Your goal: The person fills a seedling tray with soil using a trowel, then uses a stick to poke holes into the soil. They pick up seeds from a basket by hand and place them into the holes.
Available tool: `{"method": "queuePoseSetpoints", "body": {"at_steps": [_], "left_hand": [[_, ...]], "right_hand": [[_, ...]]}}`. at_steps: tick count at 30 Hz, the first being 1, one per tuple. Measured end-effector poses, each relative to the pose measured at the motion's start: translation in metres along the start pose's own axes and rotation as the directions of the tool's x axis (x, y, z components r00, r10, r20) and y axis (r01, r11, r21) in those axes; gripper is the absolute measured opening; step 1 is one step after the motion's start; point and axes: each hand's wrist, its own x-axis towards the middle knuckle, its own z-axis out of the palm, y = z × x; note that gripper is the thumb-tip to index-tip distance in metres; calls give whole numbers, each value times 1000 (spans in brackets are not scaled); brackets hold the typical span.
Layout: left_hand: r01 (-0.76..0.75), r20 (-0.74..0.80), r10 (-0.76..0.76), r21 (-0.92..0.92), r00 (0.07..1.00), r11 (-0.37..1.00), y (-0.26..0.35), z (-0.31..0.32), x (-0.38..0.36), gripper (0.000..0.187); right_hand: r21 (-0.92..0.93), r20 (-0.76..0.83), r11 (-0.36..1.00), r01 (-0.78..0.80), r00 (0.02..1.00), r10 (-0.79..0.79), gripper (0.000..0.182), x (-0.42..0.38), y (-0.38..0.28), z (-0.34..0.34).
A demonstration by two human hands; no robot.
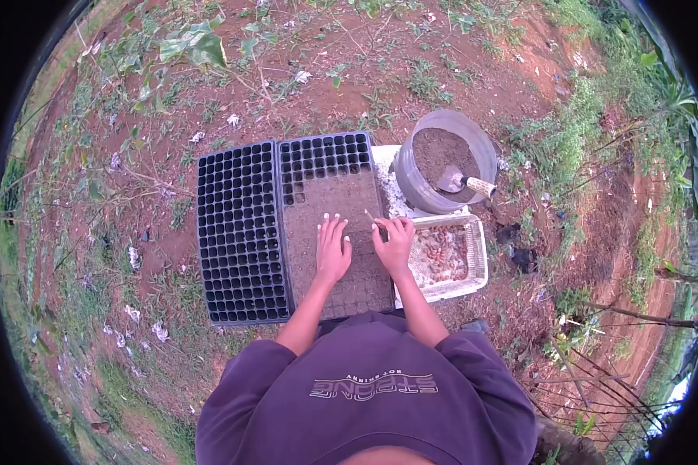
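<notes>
My left hand (333, 249) lies with its fingers spread on the soil that fills most of the right-hand black seedling tray (326, 146). Over the same tray, near its right edge, my right hand (394, 240) has its thumb and forefinger around a thin stick (369, 215). Soil covers the middle and lower cells, while the cells along the top and upper left are unfilled. A second black tray (239, 232) stands against its left side, its cells holding no soil.
A clear round bucket (483, 155) of soil with a trowel (479, 186) in it stands at the upper right. Below it is a white rectangular basket (482, 256) with small reddish pieces. Weeds and leafy branches (202, 48) surround the trays; thin sticks lie at the lower right.
</notes>
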Motion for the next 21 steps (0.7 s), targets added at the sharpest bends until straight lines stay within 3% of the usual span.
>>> {"method": "queuePoseSetpoints", "body": {"at_steps": [7, 13, 17, 19, 21], "left_hand": [[-61, 31, 61, -7, 998, 998, 44, 34, -4, 44], [-49, 186, 22, 142, 982, 989, 79, 69, -20, 60], [28, 132, -62, 243, 989, 970, 92, 85, -26, 62], [57, 85, -86, 297, 993, 953, 95, 89, -27, 66], [66, 74, -94, 311, 993, 948, 99, 92, -25, 67]], "right_hand": [[-47, -26, 999, -26, 999, 25, 16, -23, 52, -42], [-40, 6, 999, 4, 1000, -3, 19, -39, 96, -70], [-21, 115, 999, -28, 993, 30, 19, -51, 116, -75], [-57, 306, 996, -62, 949, 76, 23, -55, 123, -74], [-55, 281, 998, -20, 959, 35, 25, -53, 125, -77]]}}
